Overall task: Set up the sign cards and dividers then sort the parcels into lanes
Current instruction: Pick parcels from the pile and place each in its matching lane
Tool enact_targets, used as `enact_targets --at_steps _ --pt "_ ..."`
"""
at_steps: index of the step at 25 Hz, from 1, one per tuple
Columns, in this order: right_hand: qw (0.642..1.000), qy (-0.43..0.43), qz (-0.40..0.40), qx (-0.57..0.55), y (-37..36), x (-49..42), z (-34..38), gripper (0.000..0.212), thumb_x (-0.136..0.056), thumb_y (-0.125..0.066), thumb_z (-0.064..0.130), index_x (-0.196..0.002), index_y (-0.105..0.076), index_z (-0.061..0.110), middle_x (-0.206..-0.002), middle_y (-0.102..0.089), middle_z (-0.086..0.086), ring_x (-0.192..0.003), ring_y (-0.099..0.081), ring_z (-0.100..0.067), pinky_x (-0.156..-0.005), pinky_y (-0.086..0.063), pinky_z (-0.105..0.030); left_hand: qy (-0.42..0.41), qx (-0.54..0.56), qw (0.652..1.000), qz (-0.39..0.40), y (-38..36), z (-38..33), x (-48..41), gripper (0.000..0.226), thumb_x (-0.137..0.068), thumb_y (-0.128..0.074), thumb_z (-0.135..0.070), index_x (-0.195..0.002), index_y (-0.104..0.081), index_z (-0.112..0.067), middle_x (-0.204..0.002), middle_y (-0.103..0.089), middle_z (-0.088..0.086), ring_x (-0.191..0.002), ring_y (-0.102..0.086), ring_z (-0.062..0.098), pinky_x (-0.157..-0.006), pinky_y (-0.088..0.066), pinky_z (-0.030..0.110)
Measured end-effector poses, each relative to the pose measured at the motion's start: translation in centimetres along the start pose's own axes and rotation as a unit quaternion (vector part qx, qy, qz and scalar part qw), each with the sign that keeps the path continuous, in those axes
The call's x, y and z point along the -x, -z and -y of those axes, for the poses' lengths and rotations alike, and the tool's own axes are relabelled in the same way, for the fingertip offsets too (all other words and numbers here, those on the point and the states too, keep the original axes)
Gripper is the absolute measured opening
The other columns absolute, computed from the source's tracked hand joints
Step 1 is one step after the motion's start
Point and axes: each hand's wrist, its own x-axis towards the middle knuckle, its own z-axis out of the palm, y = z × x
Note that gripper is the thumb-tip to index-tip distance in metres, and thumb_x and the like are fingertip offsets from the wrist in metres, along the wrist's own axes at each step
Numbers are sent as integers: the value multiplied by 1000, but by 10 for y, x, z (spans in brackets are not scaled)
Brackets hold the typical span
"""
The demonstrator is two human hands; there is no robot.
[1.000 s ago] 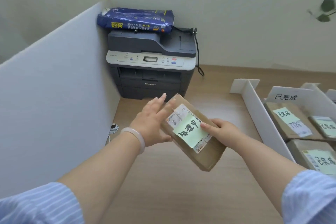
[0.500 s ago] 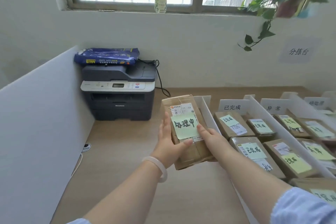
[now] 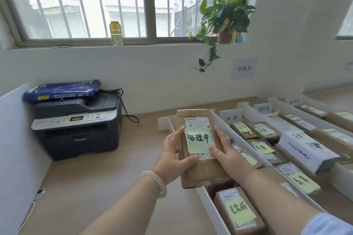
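- Shifted right: brown cardboard parcel [image 3: 202, 170], green-noted, above white dividers [image 3: 209, 204].
- Both clasp it: left grip [image 3: 172, 158], right grip [image 3: 227, 155].
- Sorting; next I need its matching lane.

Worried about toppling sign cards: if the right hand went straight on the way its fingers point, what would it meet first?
Likely the white divider just beyond the right hand holding the parcel, left of the 异常 sign card; depth is unclear, so it might pass above.
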Motion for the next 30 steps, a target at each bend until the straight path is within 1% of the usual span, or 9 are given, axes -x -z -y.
enact_targets --at_steps 5,9,12,14,16,18,23,27,30 --pt "995 9 -95 5 12 61 -10 58 -100 -46 45 -127 -11 81 -148 -35 18 -133 -39 -11 -111 -38 -42 -53 -22 997 60 -43 -9 14 82 -70 -62 -65 -131 -9 -78 -149 -8 -33 -144 -23 11 -116 -34 44" --pt "987 2 -158 28 31 107 -26 58 -98 -47 47 -134 -11 75 -148 -35 17 -132 -39 -11 -110 -39 -43 -89 -5 991 101 -76 -16 27 85 -70 -65 -67 -137 -13 -73 -150 -11 -34 -144 -27 13 -112 -40 46" --pt "979 5 -199 38 59 136 -36 60 -97 -53 42 -134 -18 73 -140 -39 26 -125 -40 6 -97 -37 -11 -121 -1 983 139 -103 -32 29 86 -73 -71 -59 -139 -18 -69 -152 -18 -24 -136 -35 5 -105 -48 37" --pt "974 7 -222 47 81 152 -43 61 -96 -57 38 -132 -20 71 -133 -38 33 -120 -38 15 -90 -31 -2 -132 -6 977 167 -124 -45 27 86 -78 -76 -47 -139 -19 -66 -152 -19 -18 -130 -40 4 -100 -51 32" --pt "971 7 -234 57 107 165 -53 62 -95 -59 37 -131 -21 71 -134 -36 34 -122 -36 15 -101 -32 -12 -141 -25 971 189 -149 -59 21 86 -77 -76 -50 -140 -19 -65 -151 -18 -21 -130 -42 9 -103 -50 35" --pt "971 3 -228 75 141 177 -68 63 -94 -60 40 -128 -20 75 -139 -35 26 -129 -35 3 -111 -31 -25 -159 -52 964 208 -181 -74 12 87 -70 -71 -61 -137 -16 -70 -148 -15 -28 -133 -40 14 -106 -47 40" --pt "972 -1 -219 81 243 205 -111 65 -89 -63 46 -130 -21 74 -142 -36 13 -131 -40 -9 -109 -42 -40 -186 -64 954 224 -286 -115 -6 86 -75 -73 -55 -133 -12 -73 -155 -13 -19 -136 -33 7 -112 -39 35" --pt "965 -27 -235 115 342 241 -148 65 -95 -57 42 -129 -13 76 -142 -33 17 -129 -34 -5 -110 -32 -28 -185 -53 954 228 -401 -159 -10 90 -82 -74 -42 -133 -6 -72 -156 -15 -16 -136 -34 7 -111 -40 33" --pt "962 -39 -237 127 404 264 -175 66 -98 -53 40 -133 -8 73 -139 -30 19 -128 -32 -1 -106 -29 -22 -189 -38 956 223 -475 -185 -13 93 -78 -71 -51 -138 -4 -70 -160 -7 -17 -145 -22 6 -118 -32 36"
